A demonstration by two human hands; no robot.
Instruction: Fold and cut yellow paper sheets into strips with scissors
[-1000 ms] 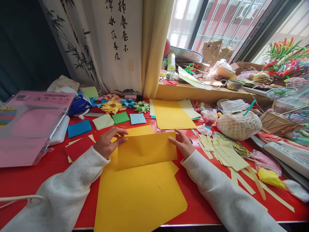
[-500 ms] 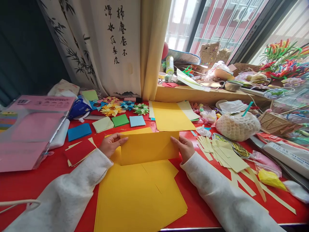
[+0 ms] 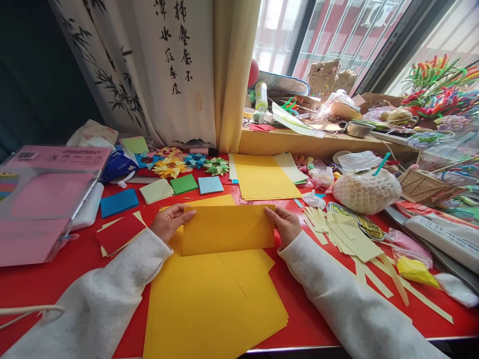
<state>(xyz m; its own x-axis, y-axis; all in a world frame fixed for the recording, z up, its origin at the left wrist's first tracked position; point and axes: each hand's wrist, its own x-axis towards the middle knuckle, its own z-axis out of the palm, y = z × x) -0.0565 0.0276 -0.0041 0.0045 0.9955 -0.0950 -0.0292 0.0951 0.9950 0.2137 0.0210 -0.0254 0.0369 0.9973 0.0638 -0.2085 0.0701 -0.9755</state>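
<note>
A yellow sheet of paper [image 3: 228,228] is held up by both ends above a stack of yellow sheets [image 3: 209,304] on the red table [image 3: 45,281]. My left hand [image 3: 170,222] grips its left edge, thumb in front. My right hand [image 3: 286,225] grips its right edge. The sheet stands tilted toward me, hiding the table right behind it.
A pink paper pack [image 3: 45,199] lies at the left, red squares [image 3: 119,233] beside it. Small coloured squares [image 3: 187,183], origami stars [image 3: 172,167] and another yellow pile [image 3: 264,177] lie behind. Pale yellow strips [image 3: 348,234], a netted bundle [image 3: 364,192] and a cluttered windowsill [image 3: 322,142] are on the right.
The yellow sheet has been lifted and turned upright between both hands, which shifted to its side edges. A stack of red squares now shows at the left.
</note>
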